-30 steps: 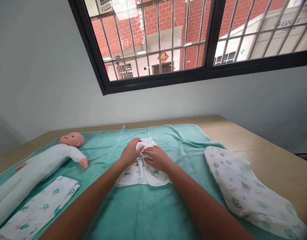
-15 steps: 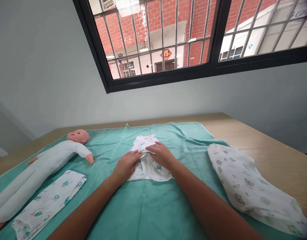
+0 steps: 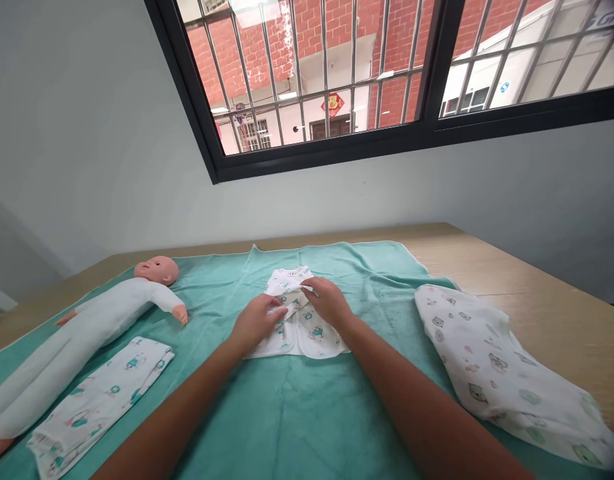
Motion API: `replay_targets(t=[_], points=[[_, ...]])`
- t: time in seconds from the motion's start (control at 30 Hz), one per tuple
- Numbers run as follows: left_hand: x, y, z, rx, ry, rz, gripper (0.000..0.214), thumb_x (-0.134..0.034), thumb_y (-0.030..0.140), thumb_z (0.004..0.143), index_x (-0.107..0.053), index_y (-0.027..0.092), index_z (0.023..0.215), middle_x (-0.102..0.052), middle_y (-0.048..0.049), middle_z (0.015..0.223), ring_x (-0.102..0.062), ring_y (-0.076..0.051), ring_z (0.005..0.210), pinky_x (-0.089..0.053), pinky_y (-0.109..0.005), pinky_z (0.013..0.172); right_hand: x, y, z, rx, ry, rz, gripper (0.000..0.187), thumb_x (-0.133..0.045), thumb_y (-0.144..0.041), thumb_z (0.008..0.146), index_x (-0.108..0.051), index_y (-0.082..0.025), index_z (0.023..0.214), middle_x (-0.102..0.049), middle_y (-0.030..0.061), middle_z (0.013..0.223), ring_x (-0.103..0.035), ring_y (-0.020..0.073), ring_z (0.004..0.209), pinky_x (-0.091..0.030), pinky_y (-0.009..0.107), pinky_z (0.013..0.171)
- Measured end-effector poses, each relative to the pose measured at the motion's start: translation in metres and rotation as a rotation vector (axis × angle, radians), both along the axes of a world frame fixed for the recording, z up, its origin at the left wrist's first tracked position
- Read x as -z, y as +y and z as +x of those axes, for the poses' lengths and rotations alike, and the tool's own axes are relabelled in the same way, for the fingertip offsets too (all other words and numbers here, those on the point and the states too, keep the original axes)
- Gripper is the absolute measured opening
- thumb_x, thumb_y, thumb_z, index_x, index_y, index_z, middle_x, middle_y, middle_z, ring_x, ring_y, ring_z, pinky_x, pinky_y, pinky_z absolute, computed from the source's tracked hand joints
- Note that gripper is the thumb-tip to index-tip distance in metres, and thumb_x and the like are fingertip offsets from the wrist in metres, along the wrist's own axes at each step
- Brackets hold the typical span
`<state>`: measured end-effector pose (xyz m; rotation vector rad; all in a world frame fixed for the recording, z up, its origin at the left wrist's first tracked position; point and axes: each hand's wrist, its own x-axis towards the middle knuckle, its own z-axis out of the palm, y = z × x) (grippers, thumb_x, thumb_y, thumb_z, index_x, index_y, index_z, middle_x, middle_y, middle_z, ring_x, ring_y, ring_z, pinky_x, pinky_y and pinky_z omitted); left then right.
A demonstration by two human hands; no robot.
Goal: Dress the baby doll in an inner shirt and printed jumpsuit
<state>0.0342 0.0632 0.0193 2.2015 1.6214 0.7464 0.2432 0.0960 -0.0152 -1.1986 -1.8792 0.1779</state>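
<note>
1. Plainly, the small white printed shirt (image 3: 307, 327) lies flat near the middle of the green cloth (image 3: 281, 420), its collar (image 3: 293, 271) toward the wall (image 3: 361, 197) and its rounded hem (image 3: 317, 356) toward the wearer of the camera.

2. By its look, the shirt should be very light, soft and limp, with nothing stiff to hold its shape; it seems neither slippery nor fragile, though one careless tug would probably wrinkle or shift the whole piece.

3. Thin edges and loose folds look like the best places to take hold, with a fingertip pinch rather than a full grasp; the nap beneath may give slight drag.

4. Both hands are on the shirt, just beside each other but not touching. The left hand (image 3: 257, 323) appears to pinch a narrow white bit of it at mid-body; the right hand (image 3: 331, 303) pinches a fold slightly higher, nearer the collar. Exact finger contact is too small to judge.

5. Both forearms reach forward and converge, the left forearm (image 3: 179, 400) and right forearm (image 3: 417, 390) angled inward, palms mostly down, fingers curled toward each other.
</note>
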Motion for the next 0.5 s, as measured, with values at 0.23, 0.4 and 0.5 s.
replay_targets(t=[0.23,0.4,0.5], points=[[0.023,-0.003,-0.010,0.347,0.409,0.184,0.045,-0.048,0.038,0.093,-0.052,0.028,0.136,-0.044,-0.0056,0.149,-0.040,-0.026,0.137,-0.033,-0.045,0.113,-0.002,-0.002,0.000,-0.009,0.007,-0.008,0.016,-0.052,-0.026,0.093,-0.068,-0.022,0.096,-0.071,0.0049,0.098,-0.062,0.0185,0.094,-0.045,0.029,0.084],[0.012,-0.002,-0.021,0.331,0.422,0.259,0.047,-0.043,0.012,0.089,-0.055,0.025,0.133,-0.048,-0.0055,0.145,-0.044,-0.022,0.135,-0.031,-0.042,0.115,-0.007,-0.008,-0.002,-0.116,-0.077,0.075,0.017,-0.053,-0.021,0.091,-0.068,-0.023,0.099,-0.072,0.0038,0.101,-0.062,0.0187,0.098,-0.040,0.032,0.090],[0.005,-0.008,-0.024,0.344,0.391,0.176,0.036,-0.049,0.027,0.091,-0.062,0.026,0.125,-0.058,-0.0044,0.137,-0.050,-0.023,0.129,-0.038,-0.038,0.110,-0.012,-0.015,-0.002,-0.169,-0.151,0.124,0.019,-0.055,-0.017,0.087,-0.068,-0.021,0.101,-0.072,0.0050,0.101,-0.061,0.0195,0.098,-0.037,0.033,0.092]])
